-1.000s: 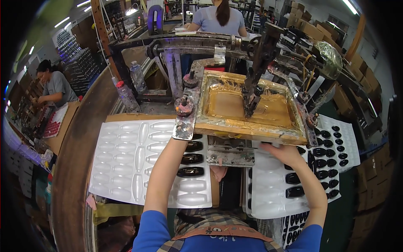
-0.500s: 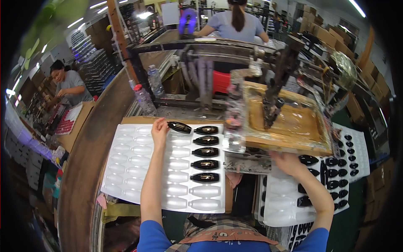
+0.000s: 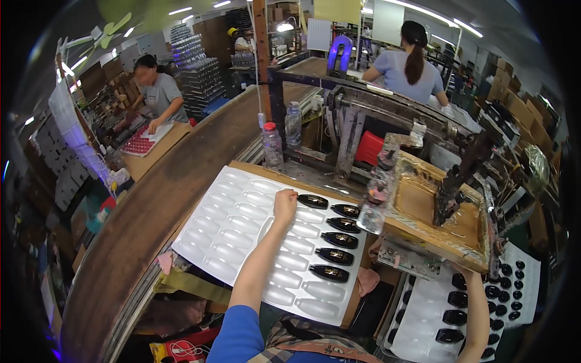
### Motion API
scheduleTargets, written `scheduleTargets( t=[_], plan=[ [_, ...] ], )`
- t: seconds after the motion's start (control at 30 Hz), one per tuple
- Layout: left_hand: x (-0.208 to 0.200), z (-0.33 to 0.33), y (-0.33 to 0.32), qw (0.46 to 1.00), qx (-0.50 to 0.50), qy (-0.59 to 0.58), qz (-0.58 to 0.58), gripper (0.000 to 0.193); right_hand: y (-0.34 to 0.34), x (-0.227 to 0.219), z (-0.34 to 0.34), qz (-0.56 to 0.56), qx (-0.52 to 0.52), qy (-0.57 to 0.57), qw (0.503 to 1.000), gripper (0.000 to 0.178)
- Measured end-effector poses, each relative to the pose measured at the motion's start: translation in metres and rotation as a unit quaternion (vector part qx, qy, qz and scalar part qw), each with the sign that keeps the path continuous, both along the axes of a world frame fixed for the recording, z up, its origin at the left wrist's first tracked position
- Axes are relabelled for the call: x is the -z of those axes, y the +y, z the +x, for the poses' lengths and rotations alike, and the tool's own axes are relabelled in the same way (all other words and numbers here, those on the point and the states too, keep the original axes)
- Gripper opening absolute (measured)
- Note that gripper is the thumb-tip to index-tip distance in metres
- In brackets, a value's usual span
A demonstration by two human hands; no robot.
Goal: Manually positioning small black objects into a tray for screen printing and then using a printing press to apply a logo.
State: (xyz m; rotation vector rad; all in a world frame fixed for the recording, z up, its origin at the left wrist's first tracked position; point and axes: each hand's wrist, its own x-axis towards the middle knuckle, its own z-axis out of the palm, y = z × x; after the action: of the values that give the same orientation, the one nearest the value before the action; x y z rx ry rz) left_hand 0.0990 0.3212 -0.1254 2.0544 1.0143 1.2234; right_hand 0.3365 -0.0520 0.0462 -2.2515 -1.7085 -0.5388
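A white moulded tray [image 3: 209, 233] with bottle-shaped hollows lies in front of me. Pinched fingers of my left hand [image 3: 285, 207] are at the left end of a small black bottle [image 3: 313, 201] with gold print, which rests in a hollow near the tray's far edge. To its right runs a column of several like black bottles [image 3: 336, 240]. My right hand [image 3: 465, 267] reaches to the underside of a wooden-framed printing screen [image 3: 439, 245]; its fingers are hidden there. Below that arm, a second white tray [image 3: 417, 330] holds more black bottles [image 3: 454, 317].
A metal printing rig [image 3: 345, 139] stands beyond the trays. Clear plastic bottles, one with a red cap [image 3: 272, 148], stand by its left post. A curved brown conveyor [image 3: 145, 224] passes on the left. Two people, one in grey [image 3: 166, 100] and one in light blue [image 3: 407, 75], work farther off.
The view has swung left, so everything sits farther right. The black bottle at my left hand has come down into its hollow. My right hand has gone farther under the screen frame.
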Motion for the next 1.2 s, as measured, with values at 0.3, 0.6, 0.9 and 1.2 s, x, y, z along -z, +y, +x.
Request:
scheduleTargets(
  t=[0.3, 0.6, 0.9, 1.2],
  plan=[
    [-0.072, 0.036, -0.081, 0.968, 0.214, -0.068, 0.108, 0.021, -0.061, -0.016, 0.004, -0.023, 0.08, 0.024, 0.996, 0.032],
    [-0.128, 0.121, -0.149, 0.925, 0.359, -0.111, 0.051, 0.019, -0.096, -0.028, -0.028, 0.103, 0.097, 0.298, 0.944, 0.05],
    [-0.143, 0.114, -0.139, 0.858, 0.455, -0.187, -0.149, 0.017, -0.045, -0.039, -0.065, 0.041, 0.062, 0.452, 0.889, 0.048],
    [-0.128, 0.013, -0.069, 0.892, 0.312, -0.232, -0.23, 0.016, -0.001, -0.024, -0.083, -0.094, 0.101, 0.379, 0.915, 0.072]
  ],
)
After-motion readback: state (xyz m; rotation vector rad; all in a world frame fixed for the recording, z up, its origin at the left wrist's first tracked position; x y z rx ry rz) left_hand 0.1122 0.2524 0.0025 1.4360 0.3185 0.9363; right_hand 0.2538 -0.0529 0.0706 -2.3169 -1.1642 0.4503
